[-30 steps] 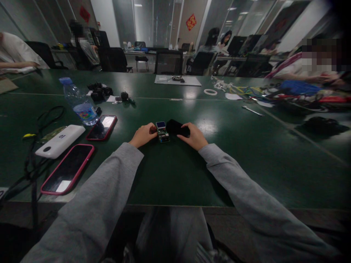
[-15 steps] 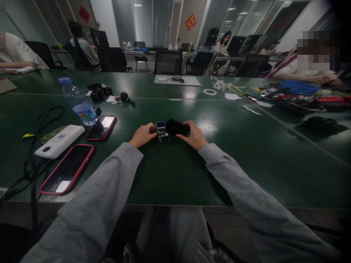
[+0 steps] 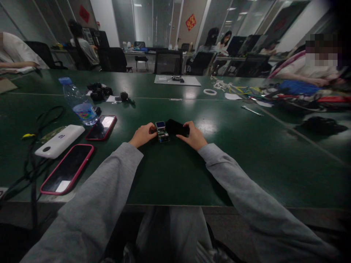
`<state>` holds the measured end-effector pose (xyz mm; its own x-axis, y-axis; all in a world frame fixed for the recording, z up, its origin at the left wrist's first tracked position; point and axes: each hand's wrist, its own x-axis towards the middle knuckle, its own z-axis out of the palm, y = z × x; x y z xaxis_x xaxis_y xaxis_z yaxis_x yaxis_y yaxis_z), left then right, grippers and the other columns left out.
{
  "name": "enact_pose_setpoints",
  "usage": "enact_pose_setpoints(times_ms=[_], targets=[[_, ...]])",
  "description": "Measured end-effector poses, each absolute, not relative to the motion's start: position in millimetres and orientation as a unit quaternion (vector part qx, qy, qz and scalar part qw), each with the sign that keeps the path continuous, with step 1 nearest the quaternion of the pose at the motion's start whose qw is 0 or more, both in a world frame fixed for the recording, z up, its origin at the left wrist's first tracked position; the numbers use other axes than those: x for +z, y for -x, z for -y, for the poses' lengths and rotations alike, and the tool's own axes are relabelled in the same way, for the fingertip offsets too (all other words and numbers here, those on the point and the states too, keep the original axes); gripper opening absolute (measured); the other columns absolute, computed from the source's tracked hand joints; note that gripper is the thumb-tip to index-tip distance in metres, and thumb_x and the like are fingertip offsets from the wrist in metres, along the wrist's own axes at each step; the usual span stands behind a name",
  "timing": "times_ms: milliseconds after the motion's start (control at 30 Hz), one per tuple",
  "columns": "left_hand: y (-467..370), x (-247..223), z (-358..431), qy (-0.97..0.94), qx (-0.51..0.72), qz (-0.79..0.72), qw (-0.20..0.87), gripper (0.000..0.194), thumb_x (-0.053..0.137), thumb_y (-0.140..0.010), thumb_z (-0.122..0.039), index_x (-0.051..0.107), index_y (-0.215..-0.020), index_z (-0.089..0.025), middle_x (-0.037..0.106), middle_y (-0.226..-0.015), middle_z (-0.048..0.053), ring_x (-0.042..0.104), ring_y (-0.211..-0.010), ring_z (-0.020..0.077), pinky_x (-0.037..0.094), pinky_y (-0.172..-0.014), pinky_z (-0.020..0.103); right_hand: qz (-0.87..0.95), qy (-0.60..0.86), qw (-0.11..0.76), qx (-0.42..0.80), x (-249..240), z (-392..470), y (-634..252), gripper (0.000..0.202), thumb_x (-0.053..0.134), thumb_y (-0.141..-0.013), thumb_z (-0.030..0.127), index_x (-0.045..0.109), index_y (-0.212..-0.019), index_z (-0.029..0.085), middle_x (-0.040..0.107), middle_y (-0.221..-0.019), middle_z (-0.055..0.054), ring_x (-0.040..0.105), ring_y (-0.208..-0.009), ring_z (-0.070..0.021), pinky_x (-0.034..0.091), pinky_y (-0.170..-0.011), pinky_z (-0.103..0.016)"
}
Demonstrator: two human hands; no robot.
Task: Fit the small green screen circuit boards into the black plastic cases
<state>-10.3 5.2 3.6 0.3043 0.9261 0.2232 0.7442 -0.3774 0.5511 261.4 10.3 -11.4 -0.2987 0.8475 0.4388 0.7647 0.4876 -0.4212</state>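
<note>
Just in front of me, my left hand [image 3: 143,134] has its fingers closed on the left edge of a small circuit board [image 3: 163,135] with a little screen at its upper end. My right hand [image 3: 194,136] grips the right end of a black case-like piece [image 3: 177,128], thumb at the near side and fingers over the top. The left end of that black piece lies right beside the circuit board; whether they touch, I cannot tell. Some of the left fingertips are hidden behind the board.
To the left lie two red-cased phones [image 3: 67,170], a white power bank [image 3: 60,141], black cables [image 3: 33,164] and a water bottle [image 3: 82,106]. Beyond are a tape roll [image 3: 210,92], a metal tool [image 3: 252,110] and a cable pile [image 3: 301,95]. Another person [image 3: 304,67] sits far right.
The black piece is turned slightly in my right hand. My left hand and the circuit board stay where they were.
</note>
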Motion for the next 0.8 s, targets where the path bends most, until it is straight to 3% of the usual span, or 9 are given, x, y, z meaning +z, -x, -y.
enact_pose_setpoints(times_ms=[267, 800], targets=[[10.0, 4.0, -4.7, -0.785, 0.258, -0.535, 0.176, 0.023, 0.057, -0.081, -0.039, 0.057, -0.092, -0.019, 0.066, -0.090, 0.004, 0.059, -0.076, 0.0159, 0.045, -0.064, 0.029, 0.785, 0.528, 0.322, 0.044, -12.3, -9.5, -261.8, 0.053, 0.064, -0.073, 0.052, 0.040, -0.109, 0.021, 0.058, -0.098, -0.009, 0.061, -0.085, -0.0267, 0.049, -0.070, -0.040], [11.4, 3.4, -5.1, -0.788, 0.246, -0.539, 0.170, 0.029, 0.056, -0.080, -0.045, 0.056, -0.092, -0.019, 0.064, -0.088, 0.004, 0.058, -0.073, 0.0164, 0.044, -0.063, 0.029, 0.756, 0.537, 0.374, -0.014, -22.9, -19.7, -271.5, 0.066, 0.063, -0.074, 0.049, 0.040, -0.122, 0.011, 0.051, -0.109, -0.018, 0.053, -0.102, -0.0310, 0.047, -0.088, -0.047]])
